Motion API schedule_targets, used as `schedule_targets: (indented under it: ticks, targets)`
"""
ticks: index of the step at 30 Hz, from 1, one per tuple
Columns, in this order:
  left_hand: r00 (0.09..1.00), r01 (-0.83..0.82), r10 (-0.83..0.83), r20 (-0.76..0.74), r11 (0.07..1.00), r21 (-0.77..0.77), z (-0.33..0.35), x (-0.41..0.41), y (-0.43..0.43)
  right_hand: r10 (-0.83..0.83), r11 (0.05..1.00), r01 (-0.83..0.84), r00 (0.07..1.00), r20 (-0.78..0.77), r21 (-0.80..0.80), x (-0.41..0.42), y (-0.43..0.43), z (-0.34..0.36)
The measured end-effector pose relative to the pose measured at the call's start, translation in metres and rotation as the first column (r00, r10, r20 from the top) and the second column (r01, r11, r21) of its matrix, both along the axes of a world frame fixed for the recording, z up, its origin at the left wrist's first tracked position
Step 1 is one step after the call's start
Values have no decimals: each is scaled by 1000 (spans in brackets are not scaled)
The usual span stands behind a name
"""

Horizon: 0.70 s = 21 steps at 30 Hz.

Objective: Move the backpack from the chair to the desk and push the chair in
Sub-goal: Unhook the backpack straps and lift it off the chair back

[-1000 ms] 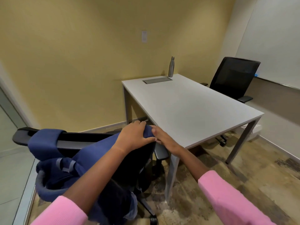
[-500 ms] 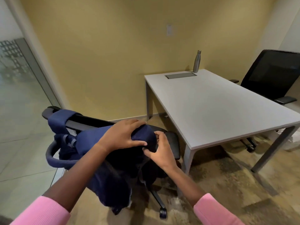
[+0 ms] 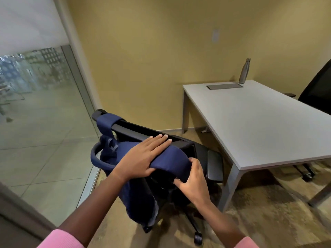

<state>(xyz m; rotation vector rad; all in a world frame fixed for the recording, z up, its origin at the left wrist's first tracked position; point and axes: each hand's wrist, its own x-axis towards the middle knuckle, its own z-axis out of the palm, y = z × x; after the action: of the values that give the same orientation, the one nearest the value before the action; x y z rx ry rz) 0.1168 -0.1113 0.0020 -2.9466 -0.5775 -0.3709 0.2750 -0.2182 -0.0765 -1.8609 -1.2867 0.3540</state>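
Since half a second ago the left hand (image 3: pixel 143 158) has flattened out, its fingers (image 3: pixel 162 138) now stretched over the top rail of the chair (image 3: pixel 143 130) instead of curled round the strap, and the right hand (image 3: pixel 192 183) has slid lower, under the strap's loop; the view has swung left too, so the bench (image 3: pixel 259 122) now sits at the right of the frame. The backpack (image 3: pixel 139 190) hangs off the chair back at lower centre, both of its padded straps hooked over the rail: one (image 3: pixel 105 122) near the rail's left end, one (image 3: pixel 172 160) at its right end. The left hand lies open, palm down, thumb pinching the near edge of the right-end strap; the right hand is half curled, fingertips tucked beneath that strap, holding it loosely. I judge the step in hand is unhooking the bag, still the first part of the task. The next move calls for lifting this strap up and clear of the rail's corner, then freeing the far one, before the bag can swing right onto the bench. Counted: one backpack, two straps, two chairs (the second (image 3: pixel 317 90) at the right edge), one bench, one steel bottle (image 3: pixel 244 71) standing on its far end.
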Motion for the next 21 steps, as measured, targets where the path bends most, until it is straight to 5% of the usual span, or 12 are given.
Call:
schedule_targets:
  ticks: [10,21]
  targets:
    - [979,196,-167,-116,923,331,-19,-36,13,-94,992,76,979,181,102,-88,18,8]
    - [992,119,-107,-68,973,198,-35,-116,75,-53,996,28,947,316,83,-129,52,29]
